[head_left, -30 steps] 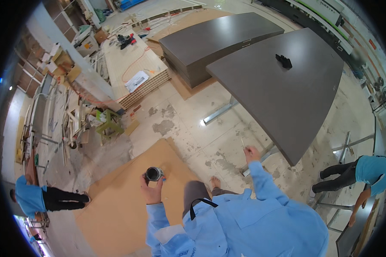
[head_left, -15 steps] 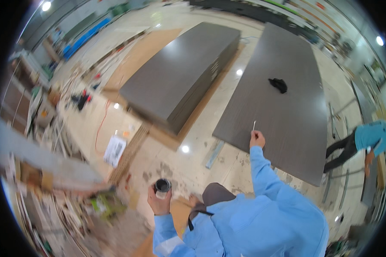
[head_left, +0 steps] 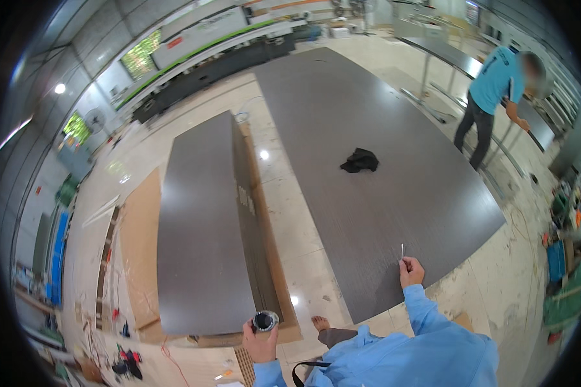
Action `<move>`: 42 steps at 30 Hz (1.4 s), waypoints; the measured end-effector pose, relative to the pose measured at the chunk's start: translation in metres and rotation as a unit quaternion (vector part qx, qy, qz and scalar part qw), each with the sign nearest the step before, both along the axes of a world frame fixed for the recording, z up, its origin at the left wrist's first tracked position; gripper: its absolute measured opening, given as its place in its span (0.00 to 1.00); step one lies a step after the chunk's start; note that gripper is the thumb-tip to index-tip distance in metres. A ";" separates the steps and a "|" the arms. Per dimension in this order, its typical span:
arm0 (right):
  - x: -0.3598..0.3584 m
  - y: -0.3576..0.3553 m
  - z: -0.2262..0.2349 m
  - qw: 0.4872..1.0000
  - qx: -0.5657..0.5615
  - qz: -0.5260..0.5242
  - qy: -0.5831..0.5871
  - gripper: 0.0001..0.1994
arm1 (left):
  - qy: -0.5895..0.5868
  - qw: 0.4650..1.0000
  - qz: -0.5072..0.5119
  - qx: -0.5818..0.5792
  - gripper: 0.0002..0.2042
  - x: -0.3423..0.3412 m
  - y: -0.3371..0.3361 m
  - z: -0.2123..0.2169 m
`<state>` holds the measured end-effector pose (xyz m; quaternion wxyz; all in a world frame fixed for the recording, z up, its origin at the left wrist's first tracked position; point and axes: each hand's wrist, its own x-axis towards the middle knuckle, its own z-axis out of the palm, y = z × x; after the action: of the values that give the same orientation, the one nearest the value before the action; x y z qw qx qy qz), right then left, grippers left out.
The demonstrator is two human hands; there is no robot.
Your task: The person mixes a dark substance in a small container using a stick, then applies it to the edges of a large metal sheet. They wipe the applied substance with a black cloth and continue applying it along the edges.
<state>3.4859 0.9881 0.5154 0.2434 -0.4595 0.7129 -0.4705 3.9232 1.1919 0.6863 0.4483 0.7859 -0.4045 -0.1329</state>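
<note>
My left hand (head_left: 259,346) is closed round a small round jar (head_left: 265,320) with dark contents, held near the front end of the left stack of panels. Between the fingers of my right hand (head_left: 411,272) is a thin white stick (head_left: 402,250), pinched and pointing up and away from me; it looks like a cotton swab. That hand is over the near end of a large dark grey-brown panel (head_left: 368,122); whether it touches the surface I cannot tell. A crumpled black cloth (head_left: 360,160) lies on the panel, farther off than my right hand.
On the left stands a stack of dark panels (head_left: 200,226) on brown board. A person in a turquoise shirt (head_left: 497,80) bends over a narrow panel on a metal stand at the far right. A long machine (head_left: 206,58) runs along the back. Tools (head_left: 128,362) lie at lower left.
My view has swung to the right, so the panels now appear turned and the co-worker shows more fully. Both hands keep hold of the jar and the stick.
</note>
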 end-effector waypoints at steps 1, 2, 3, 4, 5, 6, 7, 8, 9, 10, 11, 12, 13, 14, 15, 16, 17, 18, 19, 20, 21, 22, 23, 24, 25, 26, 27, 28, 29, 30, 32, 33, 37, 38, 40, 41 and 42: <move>0.002 0.000 -0.003 0.998 -0.056 -0.022 0.000 0.06 | -0.023 0.999 -0.032 0.007 0.30 0.014 -0.029 0.007; 0.002 -0.001 -0.005 0.996 -0.079 -0.042 0.001 0.06 | -0.024 0.998 -0.045 0.047 0.30 0.025 -0.053 0.014; 0.003 -0.002 -0.007 0.995 -0.045 -0.086 -0.009 0.06 | -0.015 0.995 -0.095 0.024 0.30 0.035 -0.074 0.020; 0.005 -0.001 -0.006 0.995 -0.058 -0.077 -0.007 0.06 | 0.008 0.991 -0.127 0.026 0.30 0.043 -0.102 0.023; 0.007 -0.002 -0.002 0.991 -0.023 -0.133 -0.023 0.06 | -0.003 0.988 -0.154 0.005 0.29 0.046 -0.132 0.024; 0.011 -0.001 0.006 0.990 -0.035 -0.125 -0.054 0.06 | -0.011 0.983 -0.183 -0.028 0.29 0.050 -0.158 0.027; 0.016 -0.003 0.015 0.982 -0.020 -0.153 -0.113 0.06 | -0.014 0.977 -0.211 -0.031 0.28 0.053 -0.185 0.027; 0.026 -0.003 0.030 0.982 -0.016 -0.156 -0.108 0.05 | -0.015 0.969 -0.243 -0.041 0.27 0.053 -0.212 0.028; 0.035 -0.002 0.048 0.980 -0.001 -0.157 -0.125 0.05 | -0.014 0.962 -0.269 -0.033 0.27 0.052 -0.233 0.030; 0.044 -0.004 0.071 0.976 0.015 -0.163 -0.143 0.05 | -0.011 0.954 -0.297 -0.029 0.27 0.049 -0.259 0.028; 0.056 -0.006 0.095 0.986 0.001 -0.123 -0.111 0.05 | -0.005 0.943 -0.330 -0.034 0.27 0.046 -0.282 0.026; 0.071 -0.008 0.122 0.992 -0.011 -0.092 -0.081 0.05 | 0.007 0.934 -0.358 -0.023 0.27 0.042 -0.307 0.024; 0.086 -0.009 0.150 0.996 -0.022 -0.066 -0.052 0.05 | 0.023 0.920 -0.390 -0.020 0.28 0.036 -0.330 0.020; 0.104 -0.011 0.178 0.996 -0.037 -0.076 -0.004 0.05 | 0.046 0.903 -0.426 -0.029 0.28 0.032 -0.347 0.016; 0.120 -0.015 0.205 0.994 -0.051 -0.088 0.042 0.04 | 0.060 0.885 -0.461 -0.022 0.28 0.025 -0.365 0.011; 0.137 -0.021 0.231 0.989 -0.065 -0.102 0.090 0.04 | 0.078 0.864 -0.497 -0.029 0.29 0.017 -0.383 0.007; 0.153 -0.029 0.256 0.985 -0.058 -0.110 0.121 0.04 | 0.103 0.841 -0.531 -0.029 0.29 0.009 -0.401 0.003; 0.171 -0.032 0.278 0.981 -0.043 -0.117 0.147 0.05 | 0.097 0.815 -0.571 -0.008 0.30 0.004 -0.414 0.001; 0.189 -0.039 0.298 0.978 -0.026 -0.117 0.171 0.05 | 0.096 0.785 -0.612 -0.021 0.29 0.001 -0.425 -0.001; 0.206 -0.049 0.312 0.976 -0.024 -0.120 0.181 0.05 | 0.099 0.758 -0.644 -0.018 0.29 -0.002 -0.436 0.000; 0.223 -0.060 0.323 0.975 -0.020 -0.116 0.189 0.05 | 0.106 0.734 -0.671 -0.011 0.29 -0.002 -0.443 0.000; 0.239 -0.069 0.331 0.975 -0.009 -0.111 0.191 0.05 | 0.099 0.717 -0.690 -0.003 0.28 0.000 -0.450 0.002; 0.253 -0.078 0.336 0.967 0.001 -0.097 0.235 0.06 | 0.104 0.702 -0.704 0.002 0.28 0.004 -0.453 0.006; 0.262 -0.088 0.340 0.957 0.015 -0.084 0.276 0.06 | 0.109 0.688 -0.718 0.001 0.28 0.003 -0.459 0.008; 0.270 -0.097 0.341 0.947 0.036 -0.072 0.310 0.06 | 0.117 0.675 -0.729 -0.007 0.28 0.003 -0.465 0.010; 0.279 -0.104 0.340 0.941 0.053 -0.057 0.329 0.06 | 0.110 0.665 -0.738 -0.009 0.29 0.004 -0.470 0.012; 0.286 -0.111 0.339 0.932 0.060 -0.044 0.356 0.06 | 0.107 0.658 -0.745 -0.015 0.29 0.006 -0.473 0.014; 0.292 -0.117 0.336 0.924 0.077 -0.032 0.373 0.07 | 0.103 0.653 -0.750 -0.021 0.29 0.008 -0.474 0.016; 0.298 -0.122 0.333 0.915 0.092 -0.017 0.391 0.07 | 0.095 0.646 -0.757 -0.022 0.29 0.010 -0.475 0.016; 0.303 -0.126 0.329 0.910 0.126 -0.001 0.396 0.06 | 0.087 0.641 -0.762 -0.027 0.29 0.011 -0.477 0.017; 0.312 -0.131 0.322 0.902 0.137 0.020 0.409 0.05 | 0.073 0.633 -0.770 -0.033 0.29 0.014 -0.478 0.015; 0.316 -0.133 0.319 0.897 0.158 0.030 0.411 0.04 | 0.066 0.629 -0.774 -0.034 0.29 0.016 -0.479 0.014; 0.331 -0.139 0.310 0.883 0.207 0.064 0.417 0.04 | 0.064 0.620 -0.782 -0.028 0.30 0.026 -0.479 0.006; 0.333 -0.141 0.308 0.879 0.222 0.066 0.417 0.06 | 0.056 0.616 -0.785 -0.035 0.30 0.028 -0.481 0.005; 0.338 -0.148 0.305 0.872 0.242 0.068 0.421 0.07 | 0.049 0.609 -0.789 -0.069 0.29 0.028 -0.488 0.002; 0.342 -0.153 0.303 0.870 0.249 0.065 0.421 0.07 | 0.042 0.599 -0.797 -0.065 0.30 0.028 -0.493 0.001; 0.343 -0.159 0.302 0.865 0.258 0.052 0.427 0.07 | 0.041 0.586 -0.806 -0.074 0.30 0.028 -0.498 0.000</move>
<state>3.8292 0.8290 0.8177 0.0498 -0.5727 0.8181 -0.0144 3.9511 0.6936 0.6867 0.2305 0.0964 -0.8616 -0.4418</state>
